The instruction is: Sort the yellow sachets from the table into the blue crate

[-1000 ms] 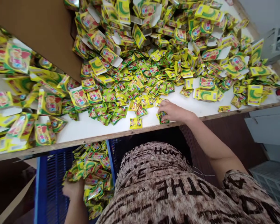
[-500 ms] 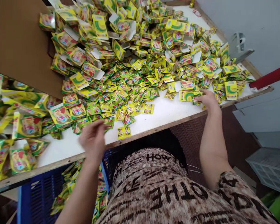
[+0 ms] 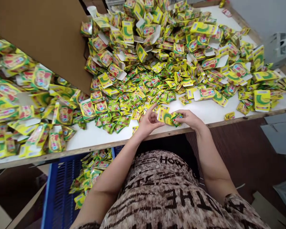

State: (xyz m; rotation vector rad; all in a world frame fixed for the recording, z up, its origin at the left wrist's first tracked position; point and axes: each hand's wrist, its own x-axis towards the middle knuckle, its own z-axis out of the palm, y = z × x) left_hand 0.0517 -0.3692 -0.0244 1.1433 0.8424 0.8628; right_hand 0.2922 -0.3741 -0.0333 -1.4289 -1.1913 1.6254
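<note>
In front of my body, just above the table's front edge, my two hands meet at a small yellow-green carton. The left hand has its thumb and curled fingers at the carton's left end, with the index finger raised away. Pinched in my right hand are small green sachets, held against the carton's right end. How many sachets there are, I cannot tell. Loose green and yellow sachets lie on the white table to the left of my hands and beyond them.
A large heap of yellow cartons covers the back of the table. At left stands a brown cardboard panel, with more cartons beyond it. Below the table edge is a blue crate holding filled-looking yellow packs. One sachet lies near the right edge.
My right hand has come left from the table's right side with a carton and sachets. The left hand has moved right to meet it. The view has shifted left.
</note>
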